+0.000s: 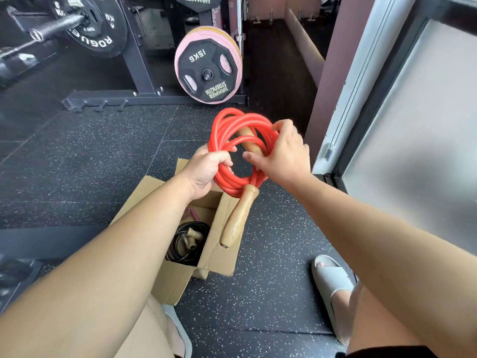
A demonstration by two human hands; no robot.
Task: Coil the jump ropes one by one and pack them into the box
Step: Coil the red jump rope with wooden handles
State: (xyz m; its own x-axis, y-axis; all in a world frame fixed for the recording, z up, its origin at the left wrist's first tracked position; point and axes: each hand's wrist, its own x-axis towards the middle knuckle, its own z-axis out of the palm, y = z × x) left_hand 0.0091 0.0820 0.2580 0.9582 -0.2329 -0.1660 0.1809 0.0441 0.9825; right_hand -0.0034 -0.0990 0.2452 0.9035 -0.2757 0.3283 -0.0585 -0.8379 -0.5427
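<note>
The red jump rope [233,184] is held up in loops right above the open box [219,244]. It's gripped on both sides: the left hand [206,171] is curled round the near-left strands, and the right hand [284,153] is curled over the far-right strands with the thumb sticking out.

1 wooden handle [238,218] dangles down over the box edge, and the other handle [249,140] is tucked inside the coil. A black rope [180,244] is already packed.

Probably best if the loops are kept pinched together and the loose handle gets folded in before lowering, otherwise it could catch on the flap and the coil might spring open.

Writing-wise, "15KG" and "HAMMER STRENGTH" can be read upside down on the black plate [207,71], and "ROGUE" on the barbell plate [95,29].
</note>
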